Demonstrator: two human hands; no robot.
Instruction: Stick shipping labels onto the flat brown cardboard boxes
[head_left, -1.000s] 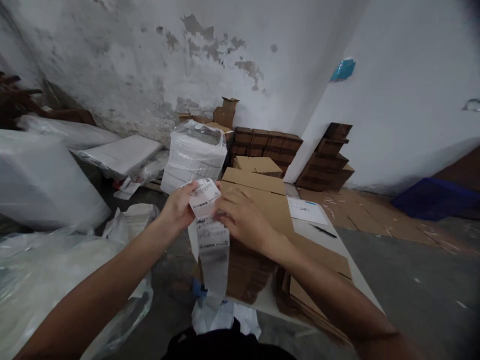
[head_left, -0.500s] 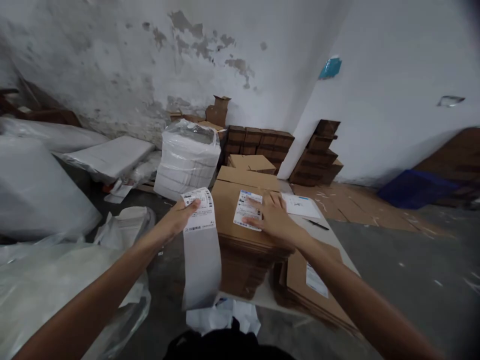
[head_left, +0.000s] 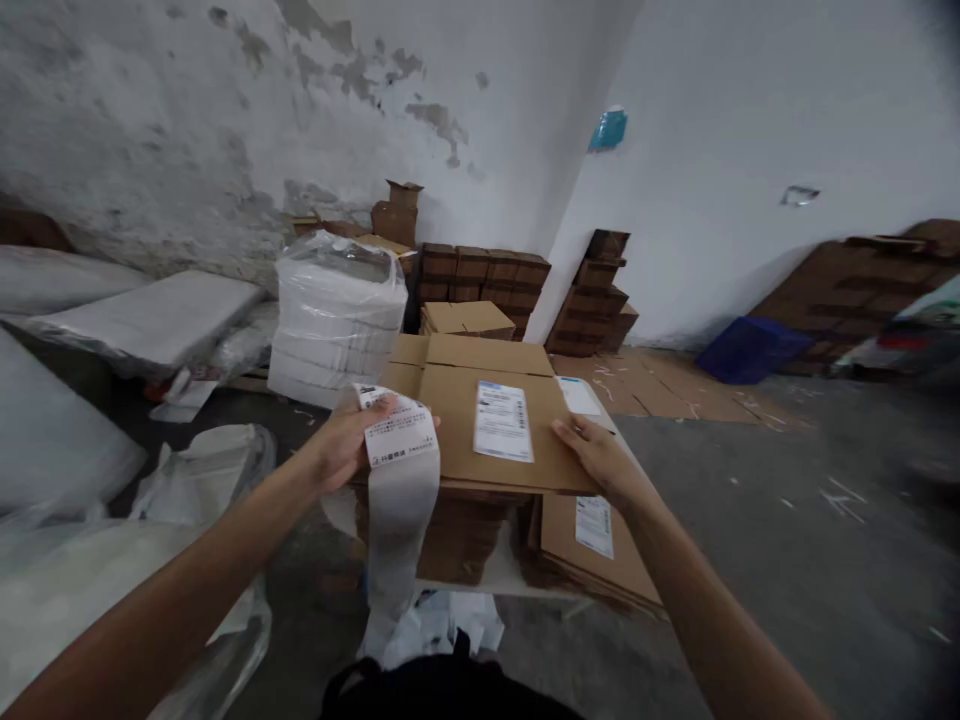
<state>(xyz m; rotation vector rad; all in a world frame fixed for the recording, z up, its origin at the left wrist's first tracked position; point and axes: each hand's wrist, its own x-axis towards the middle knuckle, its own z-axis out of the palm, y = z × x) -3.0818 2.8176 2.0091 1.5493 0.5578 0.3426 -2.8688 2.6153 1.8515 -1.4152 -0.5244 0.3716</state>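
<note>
My left hand (head_left: 345, 440) is closed on a strip of shipping labels (head_left: 403, 480), thumb on top, with the strip's tail hanging down past the table edge. On the pile, the top flattened cardboard box (head_left: 450, 425) carries a white shipping label (head_left: 504, 425) near its middle. My right hand (head_left: 600, 455) grips that box by its right edge, thumb above and the other fingers hidden below. The box juts right of the stack (head_left: 457, 540) beneath it. Lower and to the right lies another pile of flat boxes (head_left: 559, 530), its top one also labelled.
A white table (head_left: 502, 570) bears both piles and a white paper (head_left: 577, 395). Plastic-wrapped white sheets (head_left: 337, 320) stand behind on the left. Brown cartons (head_left: 480, 270) line the wall, and a blue bin (head_left: 750, 348) sits at right. Crumpled white paper (head_left: 457, 620) lies below the table.
My right hand has moved off the label to the box's right edge. The labelled top box has shifted rightward off the stack. My left hand still holds the strip; the view has turned right.
</note>
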